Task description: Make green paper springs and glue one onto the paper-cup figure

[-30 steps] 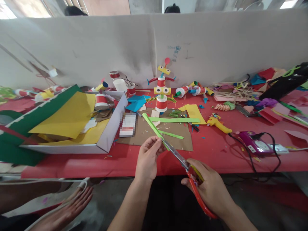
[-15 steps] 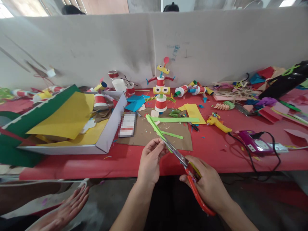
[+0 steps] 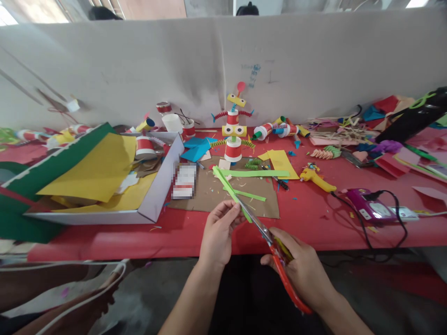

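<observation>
Between the thumb and fingers of my left hand (image 3: 220, 230) is a bright green paper strip (image 3: 226, 184), slanting up and away from me. My right hand (image 3: 302, 267) grips red-handled scissors (image 3: 256, 225), whose blades lie along the strip close to my left fingertips. Beyond my hands, a longer green strip (image 3: 258, 173) and a short thin one (image 3: 249, 194) rest on a brown cardboard sheet (image 3: 206, 200). Behind them stand paper-cup figures (image 3: 233, 151) with yellow eye pieces and pleated paper arms. A folded green paper spring (image 3: 252, 164) lies beside these.
At left sits an open box (image 3: 153, 204) with yellow paper inside. To the right are a yellow glue gun (image 3: 317, 180), a purple power adapter (image 3: 372, 207) with cords, paper scraps and a black bottle (image 3: 412, 116). Another person's arm (image 3: 84, 307) shows at lower left.
The scissor blades have shifted slightly along the green strip, and the handles look closer together. At lower left, the other person's hand has turned and pulled down.
</observation>
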The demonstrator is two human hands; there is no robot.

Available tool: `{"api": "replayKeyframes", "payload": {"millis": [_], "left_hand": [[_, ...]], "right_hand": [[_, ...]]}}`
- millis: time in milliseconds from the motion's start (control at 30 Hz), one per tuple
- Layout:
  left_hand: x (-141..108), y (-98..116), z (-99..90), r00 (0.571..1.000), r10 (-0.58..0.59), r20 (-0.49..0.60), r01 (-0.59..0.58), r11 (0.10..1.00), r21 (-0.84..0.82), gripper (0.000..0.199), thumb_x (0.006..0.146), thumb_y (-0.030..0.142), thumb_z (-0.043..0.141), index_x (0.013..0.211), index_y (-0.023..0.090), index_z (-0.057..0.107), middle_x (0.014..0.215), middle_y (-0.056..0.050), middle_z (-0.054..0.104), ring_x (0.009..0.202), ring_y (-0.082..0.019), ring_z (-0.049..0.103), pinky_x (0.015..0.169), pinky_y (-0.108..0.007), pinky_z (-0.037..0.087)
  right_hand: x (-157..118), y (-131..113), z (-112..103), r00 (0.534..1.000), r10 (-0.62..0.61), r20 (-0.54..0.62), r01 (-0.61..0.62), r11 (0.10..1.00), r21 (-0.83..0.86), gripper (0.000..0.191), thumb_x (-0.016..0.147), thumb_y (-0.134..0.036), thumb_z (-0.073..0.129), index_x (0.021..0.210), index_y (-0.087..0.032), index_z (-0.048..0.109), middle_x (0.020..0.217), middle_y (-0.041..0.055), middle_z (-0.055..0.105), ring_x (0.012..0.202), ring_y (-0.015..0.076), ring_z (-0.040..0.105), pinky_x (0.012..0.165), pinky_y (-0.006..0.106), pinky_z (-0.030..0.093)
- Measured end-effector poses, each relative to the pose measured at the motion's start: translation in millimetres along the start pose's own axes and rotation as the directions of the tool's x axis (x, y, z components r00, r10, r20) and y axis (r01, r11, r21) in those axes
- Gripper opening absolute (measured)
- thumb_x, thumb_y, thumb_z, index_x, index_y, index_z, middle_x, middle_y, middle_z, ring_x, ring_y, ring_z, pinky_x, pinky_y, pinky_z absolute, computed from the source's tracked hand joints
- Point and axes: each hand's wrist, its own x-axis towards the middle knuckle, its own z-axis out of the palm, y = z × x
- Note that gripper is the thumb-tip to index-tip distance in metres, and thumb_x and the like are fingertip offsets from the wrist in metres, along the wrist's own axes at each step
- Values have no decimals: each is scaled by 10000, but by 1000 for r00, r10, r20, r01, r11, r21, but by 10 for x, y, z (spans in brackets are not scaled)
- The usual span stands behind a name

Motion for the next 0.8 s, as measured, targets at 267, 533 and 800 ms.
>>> {"api": "replayKeyframes", "payload": {"millis": [267,533,800], "left_hand": [[89,147,-37,998,57,-20,-57,998,-1,158,676,249,718,765,149,634,709,7,618,633,-79,580,634,-207,482],[117,158,-35,998,64,-3,-64,998,21,132,681,233,715,726,141,631,710,15,609,614,-65,566,632,-198,474],[85,71,-45,999,9,37,-8,999,-42,113,688,210,711,724,139,630,678,24,582,593,-49,540,617,-173,469]], "right_hand": [[-7,19,-16,1000,-15,0,15,999,-29,364,773,-313,637,1110,-221,535,873,32,668,705,154,640,684,248,503],[6,-2,-22,999,-20,-27,14,981,-193,395,772,-421,617,1108,-234,526,925,43,663,763,184,644,680,281,503],[48,-18,-28,1000,-19,-8,17,978,-207,450,780,-450,596,1160,-240,481,1036,76,639,849,212,645,731,318,507]]}}
